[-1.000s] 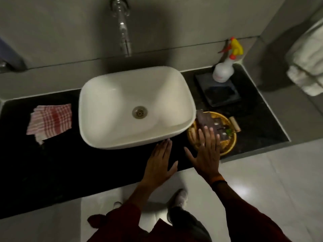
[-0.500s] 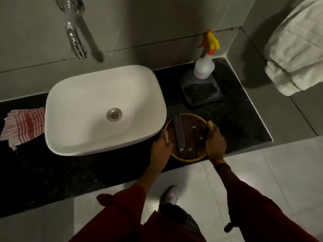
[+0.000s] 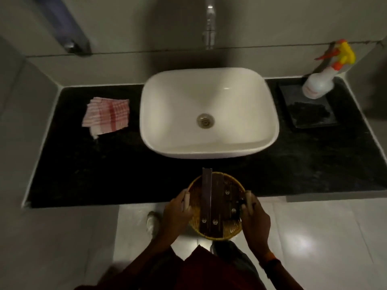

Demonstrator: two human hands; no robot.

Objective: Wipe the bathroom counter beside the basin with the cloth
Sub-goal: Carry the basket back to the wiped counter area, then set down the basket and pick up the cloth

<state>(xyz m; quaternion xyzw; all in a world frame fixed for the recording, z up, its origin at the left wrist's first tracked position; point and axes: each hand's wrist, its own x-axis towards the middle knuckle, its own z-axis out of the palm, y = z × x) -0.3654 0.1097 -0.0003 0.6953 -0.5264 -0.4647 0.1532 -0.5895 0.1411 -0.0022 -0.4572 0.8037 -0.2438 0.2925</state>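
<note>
A white basin [image 3: 209, 114] stands in the middle of the black stone counter [image 3: 104, 168]. Folded on the counter left of the basin lies a red-and-white checked cloth [image 3: 106, 115], with no hand near it. My left hand [image 3: 178, 212] and my right hand [image 3: 254, 214] each grip a handle of a round woven basket [image 3: 232, 231] that holds dark flat packets. I hold the basket lifted in front of the counter's front edge, over the floor.
A white spray bottle [image 3: 320, 84] with a yellow and orange trigger stands on a dark tray [image 3: 310, 114] at the counter's back right. A chrome tap [image 3: 209, 26] hangs from the wall above the basin. My shoe [image 3: 151, 221] shows on the pale floor tiles.
Both hands closed on the basket's handles where it stood right of the basin, then lifted it off the counter and brought it back toward me, in front of the basin.
</note>
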